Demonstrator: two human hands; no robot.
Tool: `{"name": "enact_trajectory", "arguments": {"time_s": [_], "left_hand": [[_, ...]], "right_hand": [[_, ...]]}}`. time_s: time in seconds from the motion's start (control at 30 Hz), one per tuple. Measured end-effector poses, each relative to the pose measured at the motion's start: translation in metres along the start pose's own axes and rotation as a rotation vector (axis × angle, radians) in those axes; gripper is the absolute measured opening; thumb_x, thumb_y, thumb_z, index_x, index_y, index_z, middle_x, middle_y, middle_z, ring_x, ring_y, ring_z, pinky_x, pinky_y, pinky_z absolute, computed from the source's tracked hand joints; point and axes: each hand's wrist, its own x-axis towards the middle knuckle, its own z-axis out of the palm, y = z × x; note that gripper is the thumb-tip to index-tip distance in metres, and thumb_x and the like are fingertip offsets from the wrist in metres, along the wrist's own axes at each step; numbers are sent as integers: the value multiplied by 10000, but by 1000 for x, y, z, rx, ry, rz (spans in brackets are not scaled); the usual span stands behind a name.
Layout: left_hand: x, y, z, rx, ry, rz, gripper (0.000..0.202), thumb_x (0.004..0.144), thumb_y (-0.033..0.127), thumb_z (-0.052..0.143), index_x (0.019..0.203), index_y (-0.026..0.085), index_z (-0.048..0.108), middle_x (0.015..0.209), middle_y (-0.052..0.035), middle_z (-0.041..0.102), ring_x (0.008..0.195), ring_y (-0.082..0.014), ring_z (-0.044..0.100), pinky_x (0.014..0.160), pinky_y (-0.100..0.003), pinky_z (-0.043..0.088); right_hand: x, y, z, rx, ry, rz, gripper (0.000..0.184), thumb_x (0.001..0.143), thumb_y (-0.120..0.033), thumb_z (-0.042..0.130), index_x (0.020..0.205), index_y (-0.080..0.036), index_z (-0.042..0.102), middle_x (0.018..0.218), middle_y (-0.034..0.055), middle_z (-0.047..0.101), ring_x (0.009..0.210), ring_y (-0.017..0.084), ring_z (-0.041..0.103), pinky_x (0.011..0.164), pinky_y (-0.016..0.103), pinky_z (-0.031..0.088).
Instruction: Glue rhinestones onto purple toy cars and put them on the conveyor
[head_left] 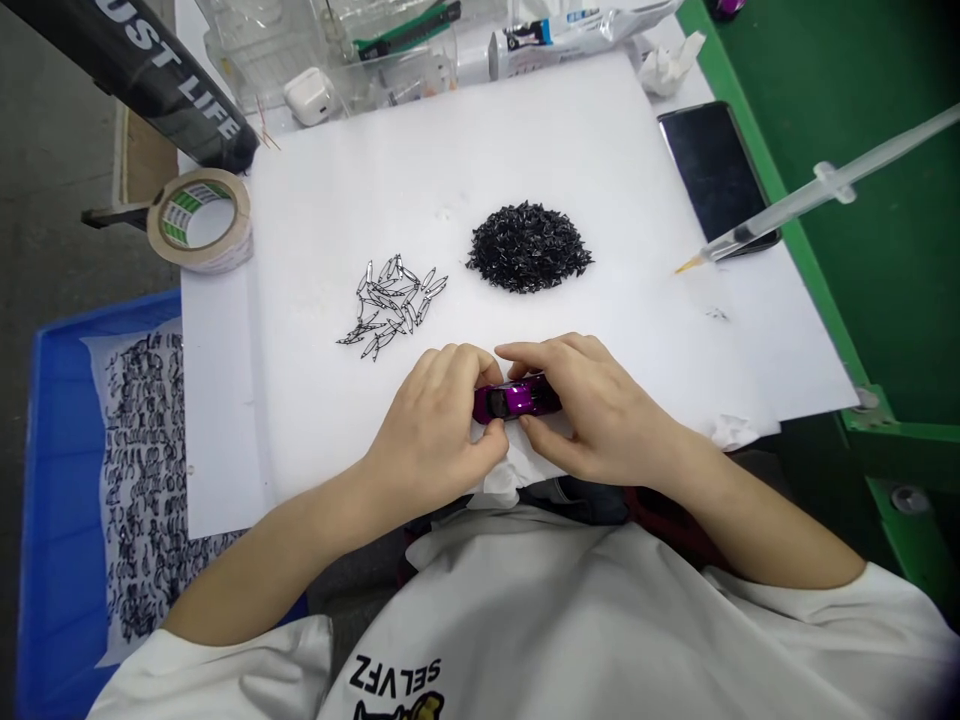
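A small purple toy car (pixel 517 399) is held between my two hands near the front edge of the white board (pixel 315 420). My left hand (pixel 442 425) pinches its left end between thumb and fingers. Around its right end, the fingers and thumb of my right hand (pixel 592 410) are curled. Beyond the hands lies a heap of small black pieces (pixel 529 247). To its left is a looser pile of clear, pointed, black-edged pieces (pixel 394 303).
At right, a syringe (pixel 795 205) with a yellow tip overlies a phone (pixel 716 165). A tape roll (pixel 200 220) stands left, above a blue tray (pixel 60 500) of dark pieces. Behind are a white earbud case (pixel 309 96), a green cutter (pixel 409 30) and a tube (pixel 577 38).
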Motion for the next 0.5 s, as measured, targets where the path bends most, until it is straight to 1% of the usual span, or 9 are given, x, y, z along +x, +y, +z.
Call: {"name": "enact_trajectory", "arguments": {"time_s": [0.13,0.33,0.43,0.5], "left_hand": [[2,1,0,-18,-6,-18,198,682,98,516,818,187,402,801,6,474,756,-157,425,688,-305,373],[4,0,1,-11,-16,0,179,681,103,506,786,192,392,776,3,463,727,-161,415,662,-311,357],[4,-3,-1,-9,-23,16,175,691,115,510,783,196,385,778,4,460,731,-160,418,671,-307,360],[4,-6,-4,-36,-48,30,174,700,134,518,788,198,381,783,7,463,737,-157,427,679,-301,367]], "right_hand": [[1,-2,1,-37,-10,19,460,744,-170,517,1191,-129,416,933,56,599,861,196,520,813,372,404],[1,-6,0,-47,-46,48,451,763,-141,478,1206,-124,397,927,68,587,816,194,506,796,377,406],[0,-6,2,-30,-26,34,460,766,-128,489,1215,-106,391,919,71,584,819,186,503,804,375,412],[-1,-4,3,-22,-5,21,450,772,-135,502,1209,-97,400,921,74,584,838,187,504,816,375,419]]}}
